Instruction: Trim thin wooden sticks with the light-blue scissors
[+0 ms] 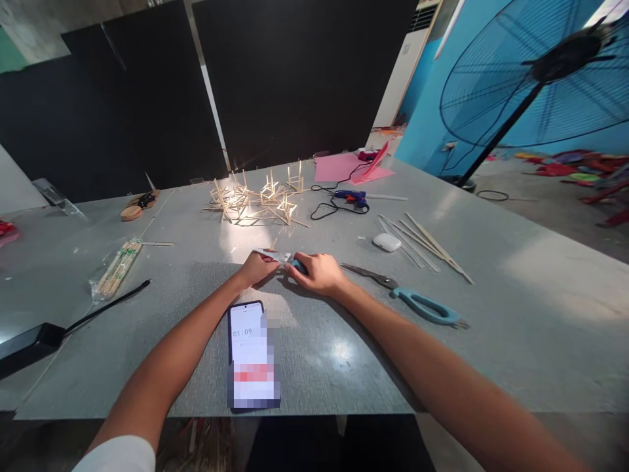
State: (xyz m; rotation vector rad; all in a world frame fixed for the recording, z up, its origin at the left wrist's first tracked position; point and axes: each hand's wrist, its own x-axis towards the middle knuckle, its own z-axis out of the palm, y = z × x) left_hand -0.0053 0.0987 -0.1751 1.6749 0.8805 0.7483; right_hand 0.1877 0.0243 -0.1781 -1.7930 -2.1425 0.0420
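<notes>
My left hand (pixel 256 267) and my right hand (pixel 319 272) meet at the middle of the grey table (pixel 491 314). Between them lies a small teal-handled cutter (pixel 296 264) with a light blade or strip (pixel 272 254) sticking out to the left. The right hand grips the teal handle. The left hand's fingers pinch the pale strip end. What lies under the strip is hidden by the fingers.
A phone (pixel 251 354) showing a timer lies near the front edge. Teal-handled scissors (pixel 417 301) lie right of my right hand. Farther back are stick frames (pixel 255 200), a blue glue gun (pixel 352 198), loose sticks (pixel 422 242), a white case (pixel 386 242) and a bagged stick bundle (pixel 115 269).
</notes>
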